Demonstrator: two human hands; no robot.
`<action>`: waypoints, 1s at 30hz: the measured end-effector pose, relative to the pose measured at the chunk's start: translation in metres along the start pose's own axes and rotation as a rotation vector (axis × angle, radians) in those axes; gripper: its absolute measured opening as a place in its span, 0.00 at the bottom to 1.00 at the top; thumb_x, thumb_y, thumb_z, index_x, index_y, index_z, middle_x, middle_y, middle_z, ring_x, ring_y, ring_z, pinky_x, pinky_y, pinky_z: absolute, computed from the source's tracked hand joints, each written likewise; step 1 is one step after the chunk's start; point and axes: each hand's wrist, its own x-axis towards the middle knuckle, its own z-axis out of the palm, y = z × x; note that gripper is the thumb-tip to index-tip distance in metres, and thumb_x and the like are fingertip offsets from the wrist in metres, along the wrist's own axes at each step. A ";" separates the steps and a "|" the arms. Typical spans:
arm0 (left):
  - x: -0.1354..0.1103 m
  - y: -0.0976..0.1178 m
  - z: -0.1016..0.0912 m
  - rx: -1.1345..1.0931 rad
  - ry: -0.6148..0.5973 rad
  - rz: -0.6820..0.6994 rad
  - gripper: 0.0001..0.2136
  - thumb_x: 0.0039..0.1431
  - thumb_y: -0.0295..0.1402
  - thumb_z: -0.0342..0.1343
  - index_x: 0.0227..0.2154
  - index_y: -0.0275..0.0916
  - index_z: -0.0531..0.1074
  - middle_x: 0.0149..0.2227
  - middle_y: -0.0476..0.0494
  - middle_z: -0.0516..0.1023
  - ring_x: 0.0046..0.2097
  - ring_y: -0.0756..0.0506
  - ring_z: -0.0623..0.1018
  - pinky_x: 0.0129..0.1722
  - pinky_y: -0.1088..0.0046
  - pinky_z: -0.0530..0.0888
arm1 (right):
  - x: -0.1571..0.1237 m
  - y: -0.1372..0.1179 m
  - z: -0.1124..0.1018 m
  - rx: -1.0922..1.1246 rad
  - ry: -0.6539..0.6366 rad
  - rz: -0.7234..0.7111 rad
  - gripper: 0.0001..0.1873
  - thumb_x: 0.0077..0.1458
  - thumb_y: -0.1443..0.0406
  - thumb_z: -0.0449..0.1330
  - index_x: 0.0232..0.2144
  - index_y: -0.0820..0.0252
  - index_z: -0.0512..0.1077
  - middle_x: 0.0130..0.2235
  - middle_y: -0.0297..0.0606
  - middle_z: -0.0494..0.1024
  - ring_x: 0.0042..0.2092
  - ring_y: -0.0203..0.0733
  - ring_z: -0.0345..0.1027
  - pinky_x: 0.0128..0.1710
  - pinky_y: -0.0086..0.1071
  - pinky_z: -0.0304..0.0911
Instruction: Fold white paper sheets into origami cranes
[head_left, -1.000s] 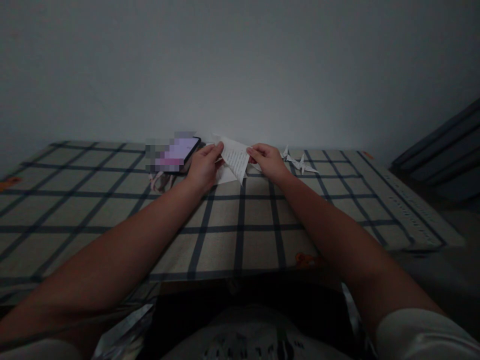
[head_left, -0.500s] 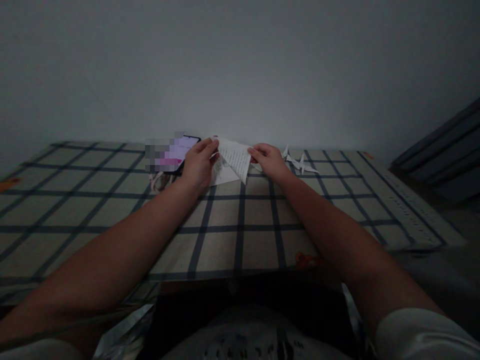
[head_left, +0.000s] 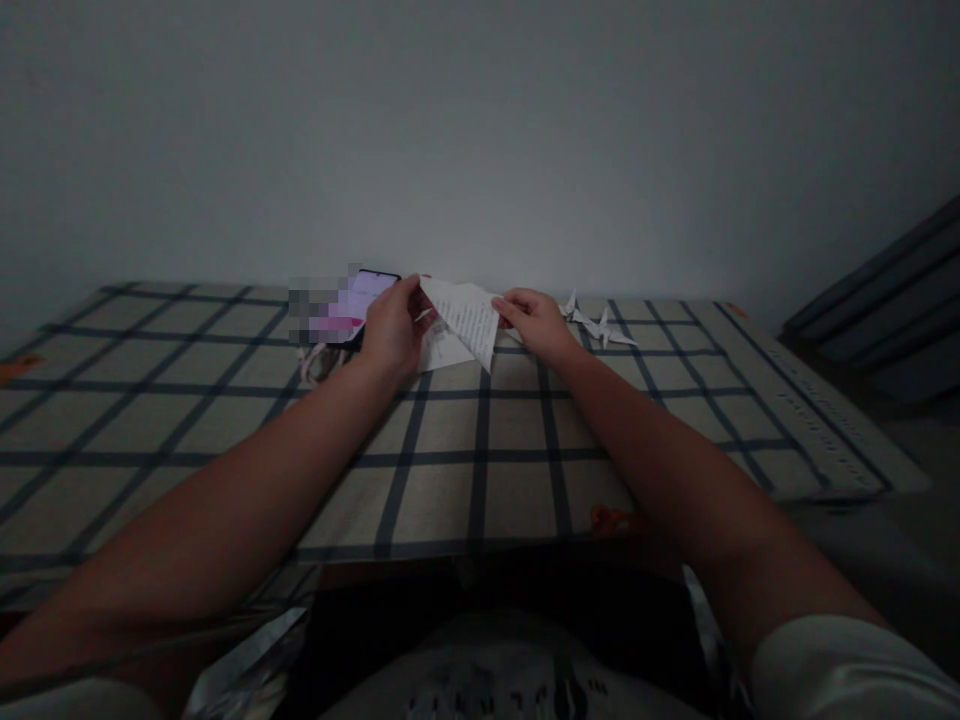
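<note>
Between my hands, a folded sheet of printed paper (head_left: 466, 312) is held up above the table, with one pointed corner hanging down. My left hand (head_left: 392, 325) pinches its upper left corner between thumb and fingers. At its right edge, my right hand (head_left: 536, 318) has the paper gripped between thumb and forefinger. Another piece of paper (head_left: 444, 350) lies behind and below it on the cloth, partly covered. Just beyond my right hand rest white folded paper cranes (head_left: 606, 328).
A lit phone (head_left: 352, 308) leans left of my left hand, on a pale, bunched object (head_left: 319, 362). The checked tablecloth (head_left: 517, 450) covers the table, which meets a plain wall (head_left: 480, 150). Orange shapes (head_left: 611, 520) show at the table's front edge.
My left hand has shifted slightly left along with the paper's left corner. My right hand has moved a little left, and the paper is now a bit more spread out.
</note>
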 end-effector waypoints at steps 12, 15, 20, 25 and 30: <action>-0.018 -0.008 0.002 0.339 -0.314 -0.073 0.18 0.45 0.46 0.71 0.25 0.35 0.77 0.30 0.42 0.79 0.31 0.49 0.76 0.36 0.72 0.73 | 0.000 -0.005 0.000 0.094 0.074 0.068 0.19 0.55 0.51 0.61 0.24 0.59 0.69 0.26 0.33 0.71 0.31 0.34 0.64 0.35 0.31 0.63; -0.015 -0.006 0.000 0.347 -0.318 -0.068 0.16 0.44 0.44 0.71 0.26 0.35 0.78 0.30 0.42 0.79 0.31 0.48 0.76 0.35 0.71 0.74 | 0.001 0.000 0.000 0.166 0.033 0.088 0.20 0.55 0.49 0.60 0.27 0.59 0.70 0.28 0.34 0.73 0.31 0.34 0.66 0.34 0.30 0.64; -0.015 -0.004 -0.002 0.421 -0.339 -0.057 0.15 0.44 0.43 0.71 0.26 0.36 0.78 0.29 0.41 0.80 0.29 0.47 0.76 0.32 0.69 0.73 | 0.001 0.002 -0.001 0.216 -0.052 0.123 0.26 0.54 0.42 0.58 0.32 0.59 0.73 0.32 0.36 0.75 0.32 0.35 0.67 0.29 0.28 0.61; -0.016 -0.003 -0.002 0.458 -0.324 -0.065 0.16 0.43 0.45 0.71 0.23 0.37 0.77 0.27 0.41 0.79 0.29 0.46 0.76 0.29 0.70 0.72 | -0.002 -0.005 0.000 0.076 -0.159 0.120 0.21 0.50 0.49 0.64 0.26 0.62 0.72 0.26 0.33 0.71 0.28 0.33 0.61 0.29 0.29 0.59; -0.016 -0.002 0.001 0.360 -0.365 -0.129 0.16 0.44 0.45 0.71 0.26 0.35 0.79 0.31 0.40 0.80 0.31 0.48 0.76 0.34 0.71 0.73 | 0.000 0.000 -0.002 0.014 -0.013 0.093 0.21 0.52 0.49 0.63 0.23 0.61 0.69 0.23 0.29 0.66 0.26 0.32 0.57 0.28 0.29 0.54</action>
